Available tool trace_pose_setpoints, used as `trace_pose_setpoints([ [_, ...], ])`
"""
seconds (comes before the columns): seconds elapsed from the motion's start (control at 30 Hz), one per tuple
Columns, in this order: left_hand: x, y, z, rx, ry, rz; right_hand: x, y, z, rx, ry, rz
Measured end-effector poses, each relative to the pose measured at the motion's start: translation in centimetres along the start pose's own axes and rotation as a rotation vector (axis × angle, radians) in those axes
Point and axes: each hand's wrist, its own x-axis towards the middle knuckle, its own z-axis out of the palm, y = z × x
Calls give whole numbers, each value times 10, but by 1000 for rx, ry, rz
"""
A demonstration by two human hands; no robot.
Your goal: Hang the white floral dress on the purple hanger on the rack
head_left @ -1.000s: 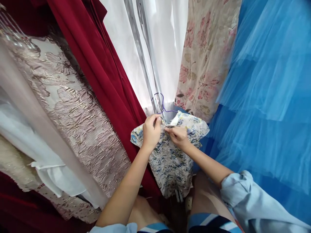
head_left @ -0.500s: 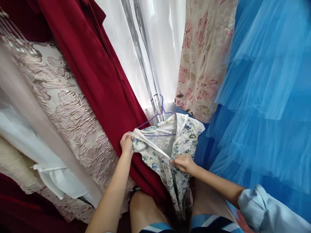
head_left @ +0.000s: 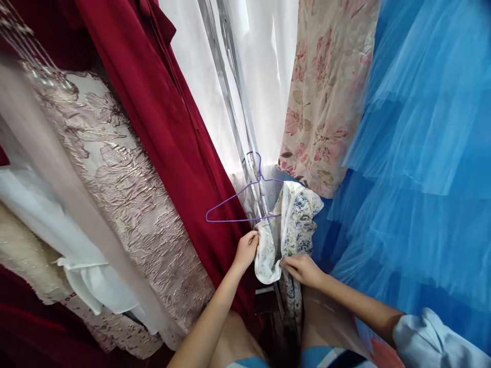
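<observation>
Floral garment (head_left: 301,220), white with blue and yellow print: hung from right side of purple hanger (head_left: 230,221), before metal bars (head_left: 240,87); hanger's left side bare, in front of red cloth (head_left: 169,138). Both hands occupied. Left hand (head_left: 246,250): pinched garment's loose edge, just below hanger. Right hand (head_left: 303,268): pinched pale edge, slightly lower. Pink-flowered cloth (head_left: 318,112): hung behind. Blue tulle (head_left: 414,153): hung at far right. White cloth (head_left: 264,61): hung behind bars.

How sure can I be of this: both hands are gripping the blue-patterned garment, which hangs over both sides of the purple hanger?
One error: the head view shows the blue-patterned garment only on the picture-right side of the purple hanger. The left hand and right hand do grip it.
</observation>
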Motion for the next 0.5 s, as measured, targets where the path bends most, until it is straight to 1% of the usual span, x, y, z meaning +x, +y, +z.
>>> trace_pose_setpoints([
  [0.07,-2,15,14,-8,-69,26,9,-3,-6,-9,-53,167],
  [0.17,-7,39,32,-30,-149,56,21,-2,-18,-40,-77,304],
  [0.23,-15,55,42,-7,-214,113,27,-1,-25,-56,-120,364],
  [0.3,-25,69,49,73,-289,195,29,-1,-29,-81,-163,414],
  [0.37,-36,80,54,172,-337,267,28,-2,-31,-117,-209,462],
  [0.43,-44,86,56,235,-347,307,26,-3,-29,-147,-262,490],
  [0.5,-49,88,55,258,-330,310,20,-4,-24,-166,-307,492],
])
